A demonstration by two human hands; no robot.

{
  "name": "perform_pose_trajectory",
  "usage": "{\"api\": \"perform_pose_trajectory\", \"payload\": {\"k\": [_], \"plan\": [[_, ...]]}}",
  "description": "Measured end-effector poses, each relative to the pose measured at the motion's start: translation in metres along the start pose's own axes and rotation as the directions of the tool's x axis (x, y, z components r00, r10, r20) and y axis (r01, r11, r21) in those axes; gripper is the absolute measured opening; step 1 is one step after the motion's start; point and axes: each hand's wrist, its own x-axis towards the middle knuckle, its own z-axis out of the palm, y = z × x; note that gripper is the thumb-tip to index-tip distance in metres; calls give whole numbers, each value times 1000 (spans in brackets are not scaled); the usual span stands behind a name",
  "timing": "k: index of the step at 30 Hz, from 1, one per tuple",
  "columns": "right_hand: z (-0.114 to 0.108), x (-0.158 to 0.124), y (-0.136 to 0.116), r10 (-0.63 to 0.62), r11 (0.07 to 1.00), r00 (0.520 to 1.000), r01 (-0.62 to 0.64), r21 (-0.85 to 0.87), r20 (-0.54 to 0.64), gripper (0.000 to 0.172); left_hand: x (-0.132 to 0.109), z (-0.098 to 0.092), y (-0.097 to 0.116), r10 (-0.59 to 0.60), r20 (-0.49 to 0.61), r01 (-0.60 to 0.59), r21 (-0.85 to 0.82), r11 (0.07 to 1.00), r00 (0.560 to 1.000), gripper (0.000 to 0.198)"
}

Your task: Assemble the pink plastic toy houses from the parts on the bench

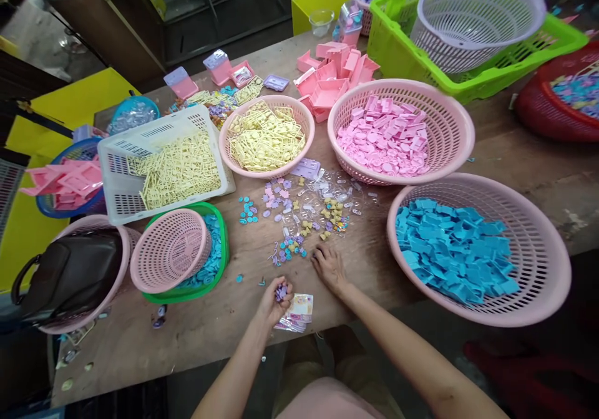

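My left hand [273, 307] is closed around a handful of small purple plastic pieces [281, 292], just over printed cards in clear wrap [302, 310] near the table's front edge. To its right, my right hand [330, 268] lies low on the table with its fingers spread and nothing visible in them. Its fingertips are beside a loose cluster of small purple and blue pieces [290, 250]. Farther back are yellow bow-shaped pieces [333, 213] among tiny clear parts. Blue round pieces [248, 210] lie to the left.
Baskets ring the work spot: blue pieces [453, 250] at right, pink pieces [386, 135] and cream pieces [266, 135] behind, a white crate [110, 176] at left. A small pink basket [140, 263] sits in a green one. Pink boxes [330, 91] are heaped at the back.
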Motion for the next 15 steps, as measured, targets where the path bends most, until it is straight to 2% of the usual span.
{"api": "perform_pose_trajectory", "payload": {"k": [4,8,12,15], "plan": [[-8,1,8,-28,999,996,25,40,79,24,-1,-9,-2,28,-74,-21,101,995,997,39],[-16,16,13,-52,991,986,31,132,156,24,2,-8,3,166,-140,-126,261,957,976,41],[-21,31,13,87,971,981,-123,207,173,22,16,1,16,372,-180,-269,425,864,911,32],[-26,37,11,231,922,961,-265,283,150,22,28,11,29,501,-161,-351,537,767,850,31]]}}
